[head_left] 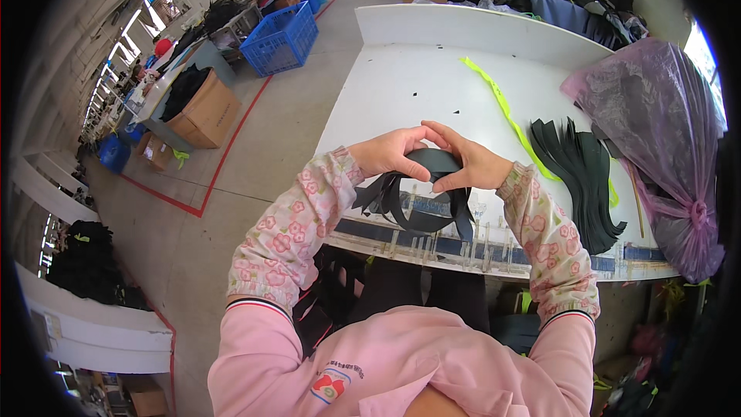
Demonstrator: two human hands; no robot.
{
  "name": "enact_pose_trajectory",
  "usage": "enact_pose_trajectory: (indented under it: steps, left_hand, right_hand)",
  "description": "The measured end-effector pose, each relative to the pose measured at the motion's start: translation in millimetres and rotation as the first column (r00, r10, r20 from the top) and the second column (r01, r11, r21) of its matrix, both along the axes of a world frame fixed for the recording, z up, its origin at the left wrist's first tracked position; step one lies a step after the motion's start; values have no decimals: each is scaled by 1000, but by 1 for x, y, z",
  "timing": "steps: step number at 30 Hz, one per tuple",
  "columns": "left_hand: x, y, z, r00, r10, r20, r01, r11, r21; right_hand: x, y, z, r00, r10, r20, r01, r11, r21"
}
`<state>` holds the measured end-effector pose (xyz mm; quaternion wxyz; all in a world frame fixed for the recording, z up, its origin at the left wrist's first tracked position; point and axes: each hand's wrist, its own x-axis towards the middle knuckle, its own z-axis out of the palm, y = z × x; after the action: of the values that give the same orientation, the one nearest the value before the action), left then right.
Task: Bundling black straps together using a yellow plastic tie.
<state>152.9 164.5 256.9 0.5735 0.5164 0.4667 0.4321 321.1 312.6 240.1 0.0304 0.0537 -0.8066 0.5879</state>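
As left hand (pixel 390 153) and right hand (pixel 480 164) pinch dark strips (pixel 437 160), near table edge (pixel 494 268), open tabletop (pixel 401 100) beyond

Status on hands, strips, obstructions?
Left hand, right hand: both holding arched dark strips. Strip bundle at right, beside neon ribbon. Nothing visibly blocking either hand.

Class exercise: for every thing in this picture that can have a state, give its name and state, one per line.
Left grip: curled, closed on strips
Right grip: curled, closed on strips
Held dark strips: bent into a loop, ends hanging
Loose dark strips: bunched, lying flat
Neon-yellow strip: unrolled, on the table
Purple plastic bag: full, gathered shut
Blue plastic crate: upright, open-topped
White table: front edge scuffed
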Motion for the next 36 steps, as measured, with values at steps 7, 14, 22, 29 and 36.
enact_pose_trajectory:
  steps: [7,14,22,29,36]
  left_hand:
    - [2,-34,8,653,46,-756,52,993,105]
    - [-12,-38,-34,518,33,-855,49,996,69]
    - [-44,-83,-55,476,58,-878,25,997,79]
    - [-63,-107,-106,369,155,-916,-49,988,147]
    - [-53,-112,-140,261,73,-963,-127,991,41]
  right_hand:
    - [-9,-22,11,990,118,73,-127,983,134]
    - [27,-16,-8,988,-126,93,35,756,654]
    - [50,-11,-31,977,-212,6,102,495,863]
    - [61,0,-53,972,-233,24,65,366,928]
    - [72,13,-121,957,-278,84,-9,259,966]
